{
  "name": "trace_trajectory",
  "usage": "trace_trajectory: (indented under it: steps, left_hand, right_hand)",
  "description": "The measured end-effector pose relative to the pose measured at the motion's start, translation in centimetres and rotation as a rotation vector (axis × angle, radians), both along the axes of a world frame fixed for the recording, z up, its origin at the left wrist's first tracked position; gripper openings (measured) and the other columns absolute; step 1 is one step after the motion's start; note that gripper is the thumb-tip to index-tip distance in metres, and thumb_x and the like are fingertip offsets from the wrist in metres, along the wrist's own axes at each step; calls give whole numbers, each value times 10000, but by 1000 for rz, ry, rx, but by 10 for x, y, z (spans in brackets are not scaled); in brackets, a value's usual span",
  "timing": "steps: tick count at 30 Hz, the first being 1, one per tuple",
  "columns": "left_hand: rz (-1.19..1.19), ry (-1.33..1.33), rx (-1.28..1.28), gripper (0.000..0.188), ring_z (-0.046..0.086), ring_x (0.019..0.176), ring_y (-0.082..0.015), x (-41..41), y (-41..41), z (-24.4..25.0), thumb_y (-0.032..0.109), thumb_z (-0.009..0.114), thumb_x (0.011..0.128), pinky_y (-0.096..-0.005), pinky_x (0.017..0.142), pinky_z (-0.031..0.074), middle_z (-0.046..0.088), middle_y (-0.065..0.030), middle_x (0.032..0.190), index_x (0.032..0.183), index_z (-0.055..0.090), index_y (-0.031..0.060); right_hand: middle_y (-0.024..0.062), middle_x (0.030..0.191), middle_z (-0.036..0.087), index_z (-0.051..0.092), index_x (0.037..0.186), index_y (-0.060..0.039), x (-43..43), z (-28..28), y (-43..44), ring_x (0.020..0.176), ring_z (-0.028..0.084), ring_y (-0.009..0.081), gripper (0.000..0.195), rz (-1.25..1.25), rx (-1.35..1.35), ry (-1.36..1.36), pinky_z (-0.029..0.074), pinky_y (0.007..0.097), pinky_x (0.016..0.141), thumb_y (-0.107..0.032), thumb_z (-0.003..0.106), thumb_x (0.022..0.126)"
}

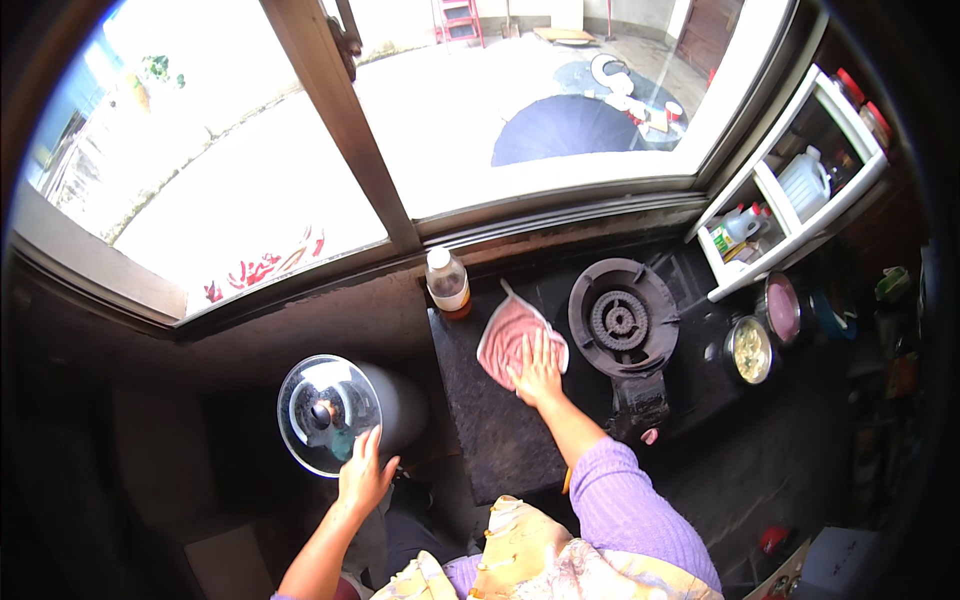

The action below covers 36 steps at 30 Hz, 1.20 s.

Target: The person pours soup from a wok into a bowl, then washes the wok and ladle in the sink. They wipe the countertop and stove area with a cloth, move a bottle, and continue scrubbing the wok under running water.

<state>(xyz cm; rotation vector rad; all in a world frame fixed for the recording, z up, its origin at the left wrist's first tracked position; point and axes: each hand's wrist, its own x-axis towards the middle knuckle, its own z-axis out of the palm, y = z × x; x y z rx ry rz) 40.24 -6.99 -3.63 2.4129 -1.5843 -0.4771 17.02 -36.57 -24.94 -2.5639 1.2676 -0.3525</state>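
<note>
My right hand (539,371) lies flat on a pink cloth (504,346) with a pale border, holding it down against the black countertop (495,442). The fingers are extended over the cloth's right part. To the left, my left hand (363,474) rests its fingertips at the rim of a round glass lid (311,397), thumb spread away. That lid has a dark knob and sits on a grey cylindrical container (401,409). Just right of the cloth is a gas burner (620,319). A bottle (448,285) with a white cap stands upright at the counter's back corner.
A white shelf rack (776,199) holding jugs and bottles stands at the back right. Near it are a metal bowl of pale food (751,351) and a bowl with pink contents (782,306). A framed sliding window (555,210) borders the counter's back.
</note>
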Motion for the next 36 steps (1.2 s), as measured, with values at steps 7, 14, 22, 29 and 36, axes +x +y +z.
trace_trajectory:
  steps: [7, 14, 22, 29, 36]
  left_hand:
    - [237, -10, -132, 610, 580, 564, -234, -14, 88, -2, 126, 692, 826, -359, 552, 491, 533, -158, 1153, 1350, 395, 28]
    - [400, 181, -90, 594, 637, 728, -298, -29, 82, -3, 142, 684, 832, -387, 643, 528, 540, -163, 1181, 1348, 411, 30]
    - [374, 167, -85, 613, 651, 831, -320, -25, 101, -20, 180, 706, 821, -400, 724, 534, 547, -154, 1177, 1340, 416, 33]
    - [371, 218, -114, 585, 588, 564, -189, -27, 101, -5, 124, 705, 829, -339, 577, 504, 585, -115, 1083, 1337, 429, 32]
    - [378, 222, -98, 586, 558, 587, -145, -63, 93, 1, 70, 678, 840, -289, 558, 483, 568, -103, 1128, 1363, 414, 44]
  right_hand:
    - [341, 1517, 96, 204, 1476, 25, -59, 31, 115, 1424, 84, 473, 892, -96, 44, 226, 107, 544, 1156, -525, 547, 863]
    - [412, 1482, 44, 220, 1457, 58, -58, 19, 233, 1393, 41, 552, 942, 78, 228, 257, 59, 619, 1125, -517, 605, 818]
    - [429, 1440, 165, 242, 1440, 49, 78, 10, 179, 1342, 175, 591, 655, 158, -58, 66, 158, 645, 1098, -201, 468, 878]
    - [351, 1501, 115, 169, 1486, 6, 152, 20, 89, 1393, 129, 522, 702, 100, -49, -30, 121, 596, 1131, -181, 482, 887]
    - [401, 1459, 182, 322, 1399, 91, 64, 11, 171, 1377, 176, 533, 664, 292, -63, -34, 159, 592, 1127, -262, 521, 873]
